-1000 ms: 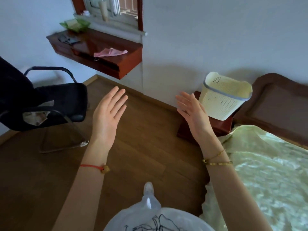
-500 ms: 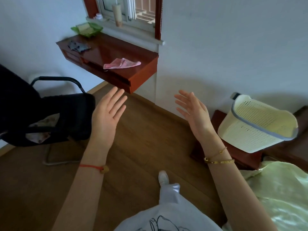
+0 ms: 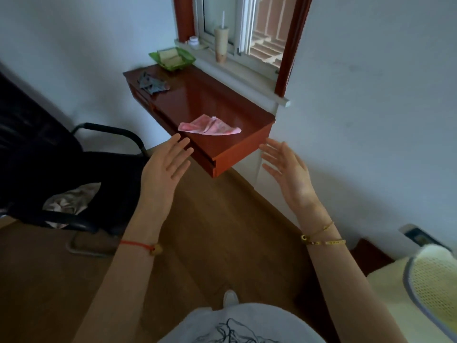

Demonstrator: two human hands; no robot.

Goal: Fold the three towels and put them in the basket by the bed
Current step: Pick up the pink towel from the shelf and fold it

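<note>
1. Lying on the black chair (image 3: pixel 74 169) at far left is a crumpled grey towel (image 3: pixel 69 204).
2. Left hand (image 3: pixel 164 170) is raised, fingers spread, holding nothing.
3. Pink towel (image 3: pixel 210 127) rests on the red desk (image 3: pixel 247 147).
4. Right hand (image 3: pixel 289 174) is spread too, empty.
5. Basket (image 3: pixel 430 285) sits at far right.

You face a red-brown desk (image 3: pixel 217 100) under a window (image 3: pixel 242 28). On the desk lie a green dish (image 3: pixel 172 58) and a dark crumpled item (image 3: pixel 152 84); a cup with a straw (image 3: pixel 220 42) stands on the sill. A black chair (image 3: pixel 74 169) sits left on the wooden floor (image 3: pixel 222 231).
</note>
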